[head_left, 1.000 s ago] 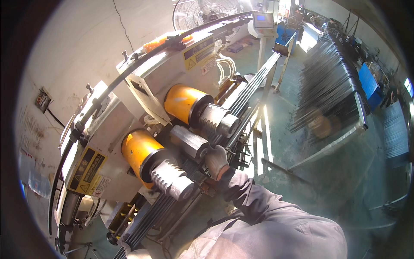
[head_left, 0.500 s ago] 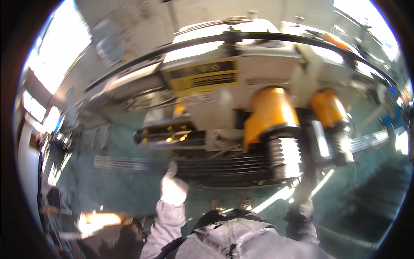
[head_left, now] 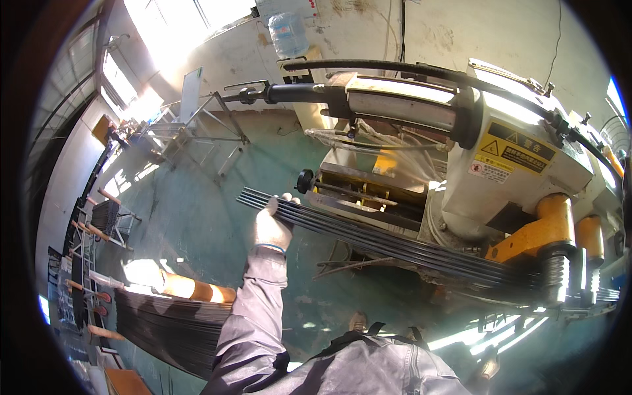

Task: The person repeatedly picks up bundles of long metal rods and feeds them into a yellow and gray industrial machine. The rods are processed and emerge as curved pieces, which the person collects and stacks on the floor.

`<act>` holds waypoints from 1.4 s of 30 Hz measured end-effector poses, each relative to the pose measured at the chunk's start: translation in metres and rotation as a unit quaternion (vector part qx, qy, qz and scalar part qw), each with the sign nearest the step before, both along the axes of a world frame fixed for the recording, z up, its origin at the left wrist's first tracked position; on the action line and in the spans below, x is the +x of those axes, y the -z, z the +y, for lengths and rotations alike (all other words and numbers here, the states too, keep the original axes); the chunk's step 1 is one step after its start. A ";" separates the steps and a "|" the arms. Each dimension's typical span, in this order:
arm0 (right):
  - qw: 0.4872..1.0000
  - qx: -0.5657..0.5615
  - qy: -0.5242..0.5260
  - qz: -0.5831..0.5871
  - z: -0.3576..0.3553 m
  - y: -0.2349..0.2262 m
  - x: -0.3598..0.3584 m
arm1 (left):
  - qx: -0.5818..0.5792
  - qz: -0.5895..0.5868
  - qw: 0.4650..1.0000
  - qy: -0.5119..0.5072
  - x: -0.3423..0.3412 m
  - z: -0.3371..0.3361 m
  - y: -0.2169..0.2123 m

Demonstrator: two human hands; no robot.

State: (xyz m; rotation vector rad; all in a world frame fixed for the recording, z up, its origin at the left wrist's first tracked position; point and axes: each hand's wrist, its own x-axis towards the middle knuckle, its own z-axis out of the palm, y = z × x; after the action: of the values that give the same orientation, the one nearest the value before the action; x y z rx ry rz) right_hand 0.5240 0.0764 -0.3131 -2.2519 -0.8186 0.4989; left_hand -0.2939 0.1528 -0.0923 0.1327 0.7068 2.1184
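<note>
My left hand (head_left: 272, 227), in a whitish work glove, is closed around a bundle of long thin dark metal rods (head_left: 375, 242) close to its left end. The rods lie side by side and run rightward along the front of a white machine (head_left: 526, 141). Farther right they pass by an orange clamp head (head_left: 556, 220) with a ribbed metal spring part (head_left: 556, 283) under it. A second orange head (head_left: 590, 238) stands beside that one. My right hand is out of view.
Behind the rods are a black knob (head_left: 305, 181) and the machine's horizontal cylinder (head_left: 401, 108). A large stack of dark rods (head_left: 171, 326) lies at lower left by racks with wooden-looking rollers (head_left: 99, 234). A metal frame stand (head_left: 191, 135) and a water bottle (head_left: 288, 34) are farther back.
My view has turned left, so the machine sits farther right. My left hand stays at the rods' left part, which now shows sharply. My right forearm has gone out of view.
</note>
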 end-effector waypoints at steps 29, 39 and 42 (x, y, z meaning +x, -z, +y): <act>0.972 -0.134 -0.161 0.109 0.024 -0.023 -0.076 | -0.167 0.126 0.972 -0.105 -0.096 -0.041 0.027; 0.933 -0.260 -0.249 0.022 0.061 0.118 0.116 | -0.288 -0.184 0.938 0.062 0.234 -0.020 0.192; 0.924 -0.306 -0.191 0.128 0.082 0.126 0.153 | -0.284 0.144 0.904 0.285 0.305 -0.018 0.194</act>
State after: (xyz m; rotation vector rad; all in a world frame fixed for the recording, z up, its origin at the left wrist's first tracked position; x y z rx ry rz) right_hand 0.6771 0.1584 -0.4388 -2.4888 -1.0766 1.3640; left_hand 0.0115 0.1348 -0.2865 0.2945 1.2614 1.2854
